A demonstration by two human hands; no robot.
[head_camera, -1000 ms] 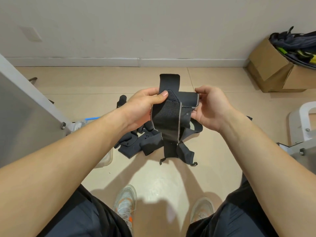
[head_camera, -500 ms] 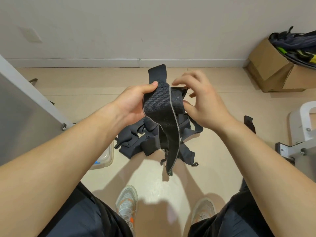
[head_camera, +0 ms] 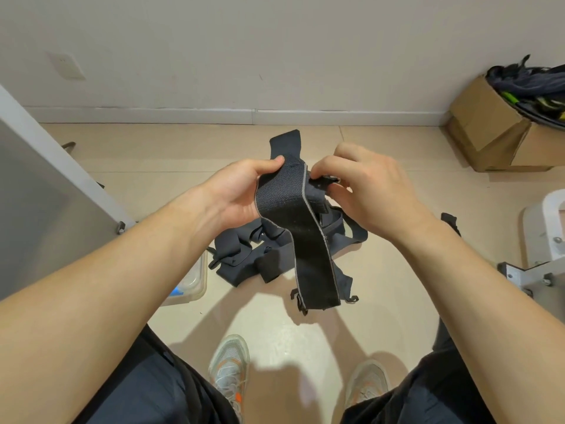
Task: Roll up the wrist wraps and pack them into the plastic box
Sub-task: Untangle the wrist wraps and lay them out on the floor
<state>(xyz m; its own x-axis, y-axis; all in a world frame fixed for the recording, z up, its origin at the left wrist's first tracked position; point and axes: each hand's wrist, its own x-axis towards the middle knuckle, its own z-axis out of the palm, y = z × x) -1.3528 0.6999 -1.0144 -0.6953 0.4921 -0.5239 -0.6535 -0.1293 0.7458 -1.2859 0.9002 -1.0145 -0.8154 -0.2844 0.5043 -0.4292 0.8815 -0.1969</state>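
Observation:
A black wrist wrap (head_camera: 302,240) hangs in the air in front of me, its long tail dropping down and a short end sticking up behind my fingers. My left hand (head_camera: 241,191) grips its upper left edge, thumb on top. My right hand (head_camera: 363,191) pinches the wrap's folded end on the right. Below, a heap of several more black wraps (head_camera: 244,258) lies on the floor. A clear plastic box (head_camera: 194,283) stands on the floor at the left, mostly hidden by my left forearm.
A grey panel (head_camera: 39,191) leans at the left. A cardboard box (head_camera: 501,139) filled with dark gear sits by the wall at the right. White metal equipment (head_camera: 547,240) stands at the right edge. My shoes (head_camera: 229,365) are below on the beige tiled floor.
The wrap has been turned and unfolded, so its tail now hangs longer. My right hand moved from the side of the wrap over its top and now pinches the folded end.

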